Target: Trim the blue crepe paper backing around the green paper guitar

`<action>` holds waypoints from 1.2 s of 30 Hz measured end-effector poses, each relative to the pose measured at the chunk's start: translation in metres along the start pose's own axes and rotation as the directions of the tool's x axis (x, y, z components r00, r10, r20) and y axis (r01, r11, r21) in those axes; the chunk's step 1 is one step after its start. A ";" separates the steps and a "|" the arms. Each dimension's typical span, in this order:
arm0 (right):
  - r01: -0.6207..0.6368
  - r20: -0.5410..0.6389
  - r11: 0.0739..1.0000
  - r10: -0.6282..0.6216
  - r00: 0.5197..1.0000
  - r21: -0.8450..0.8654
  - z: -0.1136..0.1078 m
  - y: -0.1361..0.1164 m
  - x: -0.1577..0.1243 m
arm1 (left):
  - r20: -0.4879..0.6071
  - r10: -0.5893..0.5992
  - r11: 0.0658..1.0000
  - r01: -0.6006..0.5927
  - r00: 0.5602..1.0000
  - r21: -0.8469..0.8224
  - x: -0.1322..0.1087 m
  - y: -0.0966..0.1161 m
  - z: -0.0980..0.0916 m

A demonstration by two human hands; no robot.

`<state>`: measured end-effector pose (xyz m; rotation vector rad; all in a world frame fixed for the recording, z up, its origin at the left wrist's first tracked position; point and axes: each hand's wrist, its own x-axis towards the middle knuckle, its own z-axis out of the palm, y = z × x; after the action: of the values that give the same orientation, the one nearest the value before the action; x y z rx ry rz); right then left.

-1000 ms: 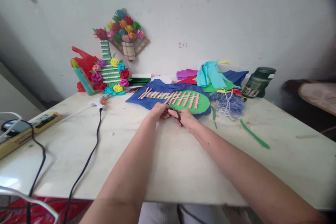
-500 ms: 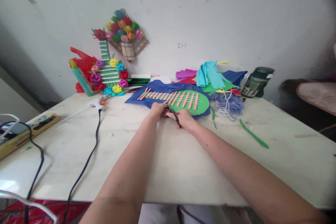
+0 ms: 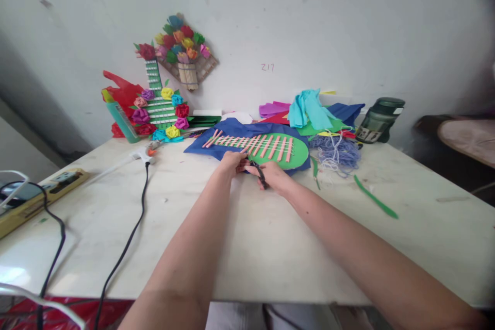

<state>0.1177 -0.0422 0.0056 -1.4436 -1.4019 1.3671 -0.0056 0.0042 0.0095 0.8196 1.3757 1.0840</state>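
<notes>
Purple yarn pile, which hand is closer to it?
Right. The right hand holds the scissors to the left of the purple yarn pile; the left hand is farther left, by the blue sheet.

single head-worn view, facing forward and down over table [image 3: 247,247] toward wall [image 3: 328,20]

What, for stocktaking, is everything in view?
Scissors: one, dark, centre
Stringed craft: one, green, centre
Underlay: one, blue, centre
Flowered craft: one, green, left
Flower basket: one, multicoloured, wall
Tube: one, teal, left
Bags: two, red, left
Tool: one, white, left
Power strip: one, yellow, left
Yarn: one heap, lilac, right
Sheets: several, mixed, rear
Long strip: one, green, right
Bottle: one, green, right
Table: one, white, below
Left hand: one, beside scissors
Right hand: one, holding scissors
</notes>
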 end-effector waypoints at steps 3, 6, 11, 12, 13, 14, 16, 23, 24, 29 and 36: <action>-0.010 0.002 1.000 0.010 1.000 0.026 0.000 -0.002 -0.002 | -0.004 0.001 1.000 -0.001 1.000 0.002 0.000 0.000 0.000; -0.031 0.008 0.999 0.031 0.999 0.042 0.000 -0.004 -0.002 | -0.032 -0.001 1.000 0.001 1.000 0.010 0.000 0.000 0.002; -0.042 0.026 0.999 0.041 0.999 0.033 -0.001 -0.004 -0.001 | -0.069 -0.016 1.000 0.017 0.998 0.022 -0.001 0.001 0.004; -0.046 0.029 0.999 0.045 0.999 0.028 -0.001 -0.005 -0.001 | -0.075 -0.018 0.999 0.020 0.997 0.025 -0.002 0.002 0.005; -0.053 0.030 0.998 0.052 0.998 0.027 -0.001 -0.006 -0.001 | -0.081 -0.020 0.999 0.022 0.997 0.028 -0.002 0.002 0.005; -0.062 0.032 0.998 0.061 0.998 0.026 -0.001 -0.007 -0.002 | -0.087 -0.021 0.999 0.023 0.996 0.030 -0.002 0.002 0.005; -0.086 0.037 0.996 0.085 0.996 0.028 -0.002 -0.011 -0.003 | -0.098 -0.021 0.999 0.025 0.995 0.035 -0.002 0.003 0.006; -0.116 0.047 0.993 0.115 0.992 0.015 -0.003 -0.019 -0.005 | -0.113 -0.041 0.998 0.047 0.993 0.045 0.002 0.002 0.006; -0.118 0.049 0.993 0.118 0.992 0.014 -0.003 -0.021 -0.005 | -0.112 -0.043 0.998 0.048 0.993 0.042 0.002 0.003 0.006; -0.108 0.046 0.991 0.112 0.993 -0.080 -0.004 -0.029 -0.005 | -0.079 -0.061 0.997 0.064 0.995 0.035 0.002 0.003 0.004; -0.112 0.073 0.967 0.132 0.989 -0.229 -0.006 -0.042 -0.002 | -0.067 -0.051 0.998 0.053 0.996 0.022 0.004 0.003 0.003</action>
<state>0.1138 -0.0360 0.0478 -1.6571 -1.5880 1.3988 -0.0034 0.0095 0.0107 0.7663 1.4605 1.0647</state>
